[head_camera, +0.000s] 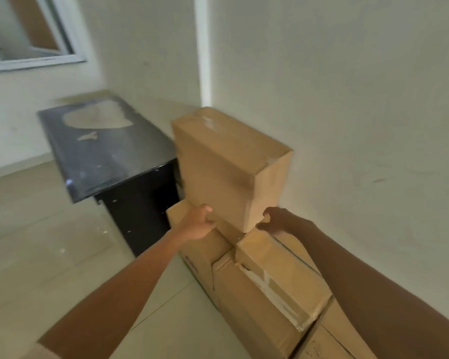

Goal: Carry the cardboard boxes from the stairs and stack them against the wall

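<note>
A tall brown cardboard box [226,167] stands on top of a stack of cardboard boxes [267,283] that lies along the pale wall [347,99]. My left hand [198,224] grips the tall box's lower left edge, fingers curled under it. My right hand [275,220] holds its lower right corner, next to the wall side. The box leans slightly and its underside is hidden. The lower boxes carry torn white tape and lie at slightly different angles.
A black table [101,151] with a worn, scuffed top stands just left of the stack, close to the tall box. A window [31,29] is set in the far wall at upper left. Pale tiled floor [49,242] spreads out to the left.
</note>
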